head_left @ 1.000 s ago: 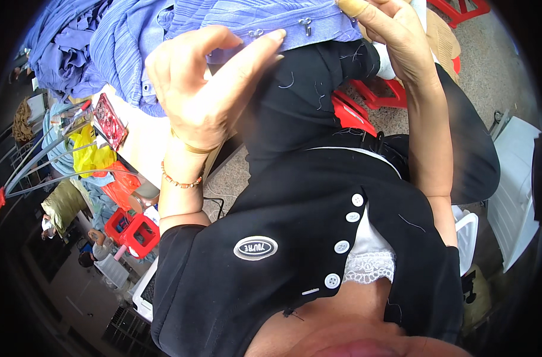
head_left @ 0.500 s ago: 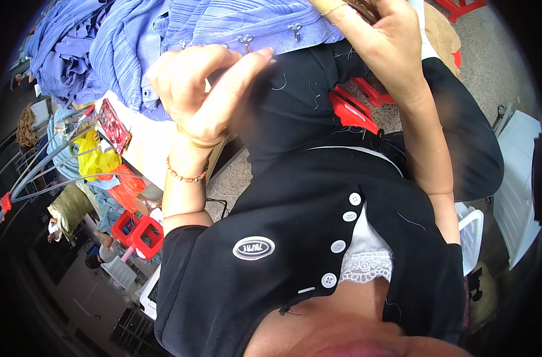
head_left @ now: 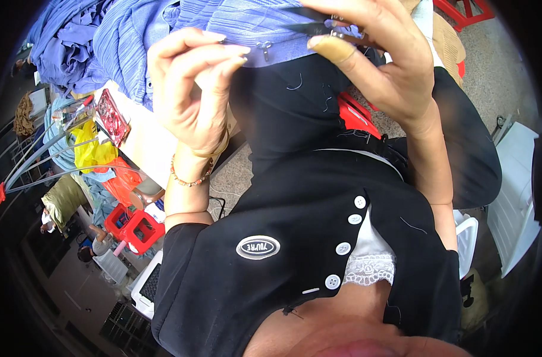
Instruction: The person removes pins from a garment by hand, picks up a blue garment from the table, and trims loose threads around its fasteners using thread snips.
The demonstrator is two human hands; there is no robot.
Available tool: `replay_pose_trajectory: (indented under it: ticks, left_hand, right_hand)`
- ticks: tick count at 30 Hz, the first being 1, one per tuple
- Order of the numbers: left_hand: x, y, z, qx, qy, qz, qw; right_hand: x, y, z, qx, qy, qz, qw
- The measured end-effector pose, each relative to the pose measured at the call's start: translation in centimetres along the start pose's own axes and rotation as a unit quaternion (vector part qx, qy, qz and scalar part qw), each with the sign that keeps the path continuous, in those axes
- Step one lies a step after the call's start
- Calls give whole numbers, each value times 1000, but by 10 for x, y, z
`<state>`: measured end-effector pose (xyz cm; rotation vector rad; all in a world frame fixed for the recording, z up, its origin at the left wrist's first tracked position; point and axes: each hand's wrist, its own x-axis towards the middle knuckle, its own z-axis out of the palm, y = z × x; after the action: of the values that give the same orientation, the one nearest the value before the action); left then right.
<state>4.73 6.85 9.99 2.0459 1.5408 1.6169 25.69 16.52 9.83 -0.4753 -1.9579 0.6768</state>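
A blue ribbed garment (head_left: 223, 16) lies across the top of the view, its hem over my lap. Small metal hooks (head_left: 264, 50) are fixed along that hem. My left hand (head_left: 193, 89) is closed, thumb and fingertips pinched at the hem's edge left of the hooks; the exact grip is partly hidden. In my right hand (head_left: 384, 65) is a pair of dark thread snips (head_left: 309, 28), blades spread apart and pointing left over the garment. Yellowish tape covers my right thumb. A loose thread (head_left: 295, 83) clings to my black trousers.
More bunched blue cloth (head_left: 69, 47) is heaped at the far left on a pale tabletop (head_left: 141, 140). Beside it are a red patterned pouch (head_left: 112, 115) and a yellow plastic bag (head_left: 92, 152). Red stools (head_left: 137, 231) stand left; a white chair (head_left: 515, 196) stands right.
My right hand has come down and left, bringing the snips' blades over the garment. My left hand has shifted slightly left, its fingers straighter and turned upward.
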Motion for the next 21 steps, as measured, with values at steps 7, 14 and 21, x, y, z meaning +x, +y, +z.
replay_pose_trajectory:
  ticks: [7,14,21]
  left_hand:
    - [13,7,13,-150,56,-91,983]
    - [18,4,17,-235,75,-158,956]
    - [19,1,18,-248,66,-147,955]
  right_hand:
    - [8,-10,1,-60,-41,-53,996]
    - [14,-13,1,-68,-33,-54,996]
    - [15,-9,4,-42,-31,-47,998]
